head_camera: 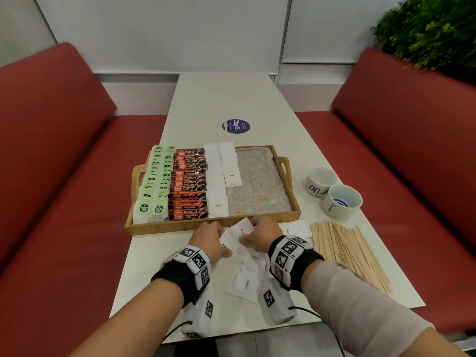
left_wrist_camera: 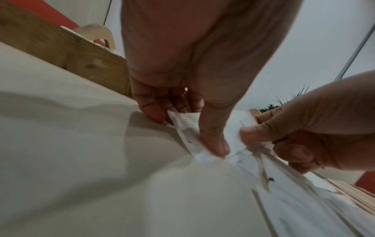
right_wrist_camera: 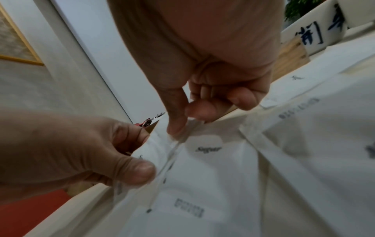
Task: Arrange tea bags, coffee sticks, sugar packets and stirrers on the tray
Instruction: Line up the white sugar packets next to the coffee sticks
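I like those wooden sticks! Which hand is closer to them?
Right. The right hand sits just beside the wooden sticks, pinching sugar packets; the left hand is beyond them.

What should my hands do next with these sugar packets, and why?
Probably lift the pinched sugar packets and lay them at the near end of the shorter sugar row in the tray. Both the left hand and right hand already pinch them, and that row stops midway.

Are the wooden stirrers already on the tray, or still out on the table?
Out. The stirrers lie in a pile on the table, right of the tray.
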